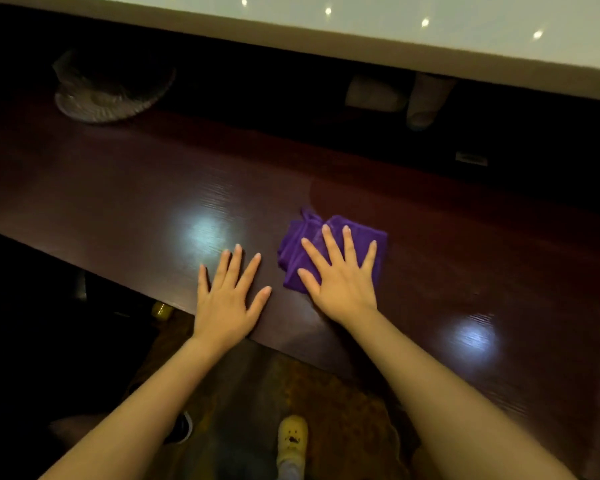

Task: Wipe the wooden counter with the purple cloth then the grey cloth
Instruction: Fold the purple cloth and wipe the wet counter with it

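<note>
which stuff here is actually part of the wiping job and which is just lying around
Part of the job:
purple cloth
wooden counter
right hand, flat on the cloth
left hand, flat on the counter

Just lying about:
glass dish
pale objects under the ledge

No grey cloth in view.

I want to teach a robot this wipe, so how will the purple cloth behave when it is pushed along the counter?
The purple cloth lies bunched in soft folds, so it is probably floppy and may crumple rather than slide as one piece. The right hand presses it flat, which likely helps. The wooden counter looks glossy, so it should glide easily.
</note>
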The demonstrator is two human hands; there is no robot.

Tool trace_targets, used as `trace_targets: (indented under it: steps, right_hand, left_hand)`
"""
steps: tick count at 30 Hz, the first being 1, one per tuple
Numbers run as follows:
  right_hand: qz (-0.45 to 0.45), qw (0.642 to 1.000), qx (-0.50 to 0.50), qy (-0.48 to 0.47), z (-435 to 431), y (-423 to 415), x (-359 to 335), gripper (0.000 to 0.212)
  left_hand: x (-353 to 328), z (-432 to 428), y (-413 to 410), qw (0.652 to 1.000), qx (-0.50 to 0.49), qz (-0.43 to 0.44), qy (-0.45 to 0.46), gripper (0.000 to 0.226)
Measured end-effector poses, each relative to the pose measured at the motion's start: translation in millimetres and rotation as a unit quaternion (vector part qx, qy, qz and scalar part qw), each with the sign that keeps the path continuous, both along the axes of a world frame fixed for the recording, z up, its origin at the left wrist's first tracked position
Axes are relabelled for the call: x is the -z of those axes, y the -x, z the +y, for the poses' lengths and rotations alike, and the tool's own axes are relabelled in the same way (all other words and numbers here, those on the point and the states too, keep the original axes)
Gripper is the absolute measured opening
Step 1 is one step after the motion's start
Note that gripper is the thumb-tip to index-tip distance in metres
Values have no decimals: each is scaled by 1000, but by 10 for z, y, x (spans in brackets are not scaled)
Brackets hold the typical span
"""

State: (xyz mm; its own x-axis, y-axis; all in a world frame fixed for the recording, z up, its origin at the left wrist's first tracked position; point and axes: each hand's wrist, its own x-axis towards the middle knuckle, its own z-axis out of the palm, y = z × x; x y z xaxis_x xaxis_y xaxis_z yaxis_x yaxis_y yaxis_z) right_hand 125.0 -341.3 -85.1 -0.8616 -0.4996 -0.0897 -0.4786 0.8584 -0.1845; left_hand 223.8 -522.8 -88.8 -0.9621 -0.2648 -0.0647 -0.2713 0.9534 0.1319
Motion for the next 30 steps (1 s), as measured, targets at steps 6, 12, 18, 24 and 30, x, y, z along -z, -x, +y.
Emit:
trace_targets:
  steps: [6, 12, 18, 24, 30]
  right_hand:
    - [5, 1000, 17, 8, -581, 910, 11, 57]
    - [-9, 999, 51, 2, -1045, 1635, 4, 57]
    - [-10, 999, 40, 11, -1109, 1223, -32, 55]
    - [-13, 999, -22, 37, -1030, 317, -62, 51]
    - [-8, 998, -44, 47, -717, -398, -55, 63]
  left_hand:
    - [40, 5, -11, 1000, 7, 14, 14, 63]
    - [44, 6, -10, 999, 14, 23, 21, 63]
    - [47, 14, -6, 999, 14, 21, 21, 63]
    - [39, -9, -271, 999, -31, 24, 4, 72]
    - [78, 76, -687, 1000, -14, 10, 13, 77]
